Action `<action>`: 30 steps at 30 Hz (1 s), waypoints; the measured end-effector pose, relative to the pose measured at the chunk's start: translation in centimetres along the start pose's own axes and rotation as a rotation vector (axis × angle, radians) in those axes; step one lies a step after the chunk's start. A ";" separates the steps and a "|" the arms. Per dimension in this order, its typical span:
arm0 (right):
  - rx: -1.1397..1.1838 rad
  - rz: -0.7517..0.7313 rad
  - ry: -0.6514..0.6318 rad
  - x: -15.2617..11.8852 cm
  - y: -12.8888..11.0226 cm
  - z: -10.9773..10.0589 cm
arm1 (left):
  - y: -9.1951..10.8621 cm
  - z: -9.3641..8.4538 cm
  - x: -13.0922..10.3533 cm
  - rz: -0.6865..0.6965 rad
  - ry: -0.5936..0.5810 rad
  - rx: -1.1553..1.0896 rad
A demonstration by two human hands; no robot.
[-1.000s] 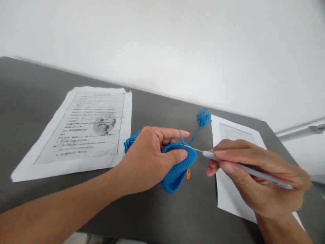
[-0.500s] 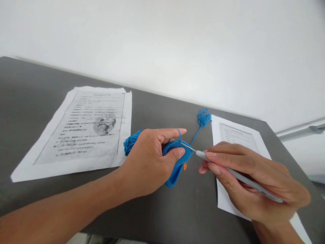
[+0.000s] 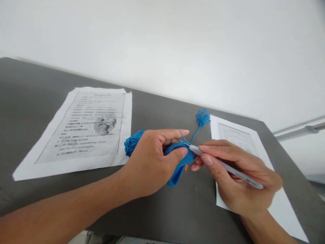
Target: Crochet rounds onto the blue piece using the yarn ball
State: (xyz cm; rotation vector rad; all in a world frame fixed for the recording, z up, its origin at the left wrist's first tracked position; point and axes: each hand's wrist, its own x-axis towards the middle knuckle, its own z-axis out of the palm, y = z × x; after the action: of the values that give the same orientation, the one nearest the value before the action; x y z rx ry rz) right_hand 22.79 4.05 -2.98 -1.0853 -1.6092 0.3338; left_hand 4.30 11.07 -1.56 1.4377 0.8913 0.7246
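Observation:
My left hand [image 3: 157, 159] grips a piece of blue crochet work [image 3: 176, 176], thumb on its near face and index finger stretched out with a strand of blue yarn over it. In my right hand [image 3: 236, 173] a crochet hook [image 3: 238, 174] with a grey handle is held like a pen. Its thin metal shaft reaches the top edge of the crochet work, under the yarn strand; the tip lies close to my left index finger. A small orange stitch marker [image 3: 186, 167] hangs from the work. Part of the work is hidden behind my left hand.
Behind my left hand lies a blue yarn bundle [image 3: 133, 142]. A loose yarn tangle [image 3: 202, 117] sits farther back, its strand running to the work. Printed sheets lie at left [image 3: 86, 128] and right [image 3: 236, 135] on the dark table [image 3: 162, 108], against a white wall.
My right hand has moved left with the crochet hook, whose shaft now reaches farther past the work's edge. My left hand keeps its grip nearly in place.

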 end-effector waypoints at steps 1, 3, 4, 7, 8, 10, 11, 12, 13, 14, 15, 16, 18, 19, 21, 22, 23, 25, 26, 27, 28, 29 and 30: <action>0.049 0.019 0.025 0.1 0.0 0.1 | 0.0 0.0 0.0 -0.017 0.010 -0.031; 0.118 0.048 0.047 0.1 -0.1 0.3 | 0.1 0.1 0.0 -0.036 0.035 -0.069; 0.147 0.065 0.050 0.1 -0.1 0.4 | 0.2 0.1 0.0 -0.041 0.048 -0.087; 0.251 0.148 0.050 0.0 -0.1 0.5 | 0.3 0.2 0.0 -0.055 0.075 -0.150; 0.296 0.183 0.050 0.0 -0.1 0.5 | 0.3 0.2 0.1 -0.061 0.082 -0.172; 0.369 0.239 0.055 -0.2 0.0 0.5 | 0.3 0.1 0.1 -0.074 0.086 -0.211; 0.386 0.254 0.056 -0.3 0.0 0.5 | 0.3 0.1 0.1 -0.080 0.080 -0.221; 0.382 0.257 0.058 -0.4 0.0 0.4 | 0.3 0.1 0.1 -0.083 0.074 -0.223; 0.358 0.250 0.059 -0.5 0.0 0.3 | 0.3 0.0 0.2 -0.082 0.065 -0.219; 0.318 0.231 0.059 -0.5 0.0 0.2 | 0.3 0.0 0.2 -0.081 0.059 -0.209; 0.267 0.201 0.058 -0.5 0.1 0.0 | 0.4 0.0 0.2 -0.083 0.059 -0.192; 0.209 0.164 0.056 -0.5 0.1 -0.2 | 0.5 0.0 0.2 -0.087 0.063 -0.168; 0.088 0.080 0.037 -0.5 0.0 -0.7 | 0.6 0.0 0.2 -0.089 0.080 -0.110; 0.036 0.041 0.018 -0.4 0.0 -1.0 | 0.6 -0.1 0.2 -0.088 0.085 -0.081; -0.047 -0.013 -0.026 -0.2 -0.1 -1.4 | 0.6 -0.1 0.2 -0.079 0.087 -0.037; -0.080 -0.030 -0.044 -0.1 -0.2 -1.5 | 0.6 -0.2 0.2 -0.073 0.088 -0.022; -0.108 -0.045 -0.055 -0.1 -0.4 -1.7 | 0.6 -0.2 0.2 -0.066 0.091 -0.009; -0.155 -0.069 -0.059 0.1 -0.5 -1.9 | 0.5 -0.1 0.2 -0.044 0.100 0.009; -0.177 -0.075 -0.060 0.2 -0.6 -2.0 | 0.5 -0.1 0.2 -0.033 0.105 0.012; -0.193 -0.084 -0.064 0.2 -0.7 -2.1 | 0.5 -0.1 0.1 -0.027 0.105 0.006; -0.201 -0.096 -0.072 0.3 -0.7 -2.2 | 0.5 0.0 0.1 -0.028 0.102 -0.007; -0.202 -0.106 -0.080 0.4 -0.7 -2.3 | 0.5 0.0 0.1 -0.035 0.097 -0.023; -0.198 -0.113 -0.087 0.4 -0.7 -2.4 | 0.4 0.1 0.1 -0.047 0.093 -0.036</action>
State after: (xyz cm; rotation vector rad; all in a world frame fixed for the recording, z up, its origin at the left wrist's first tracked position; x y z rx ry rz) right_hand 24.64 3.27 -1.38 -1.1360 -1.8023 0.1499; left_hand 4.43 11.12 -1.13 1.3560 0.9761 0.7741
